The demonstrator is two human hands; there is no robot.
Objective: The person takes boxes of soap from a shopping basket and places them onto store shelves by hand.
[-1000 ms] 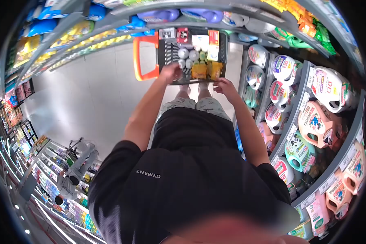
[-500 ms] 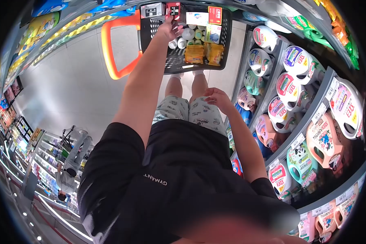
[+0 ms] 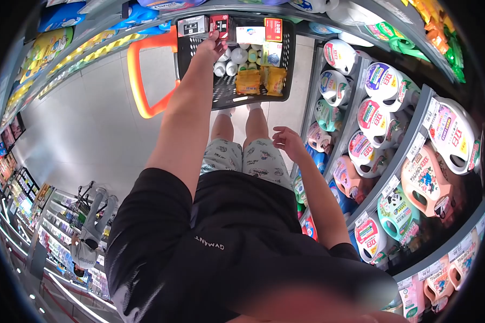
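Observation:
My left hand [image 3: 213, 47] reaches over a black perforated shopping basket [image 3: 195, 54], its fingers bent against the lower edge of a red box [image 3: 219, 23]. Beside that box stand a grey-and-white box [image 3: 193, 25], a white box [image 3: 250, 35] and a red box with a yellow edge [image 3: 273, 30]. Several white bottles [image 3: 239, 55] lie under and beside my fingers. Closer to me in the basket are yellow packets [image 3: 248, 82] and a pale printed pack [image 3: 271, 54]. My right hand [image 3: 288, 142] hangs beside my shorts, holding nothing, fingers loosely bent and apart.
An orange handle [image 3: 137, 81] sticks out leftward from the basket. Shelves to my right carry several laundry detergent jugs [image 3: 427, 180]. Bagged goods [image 3: 51, 54] line the far-left shelf. Behind on the left, a person in grey [image 3: 86, 250] is beside a cart.
In view, the basket and shelves have shifted slightly left and down. My left hand's fingers have drawn closer together at the red box. My right hand stays beside my shorts.

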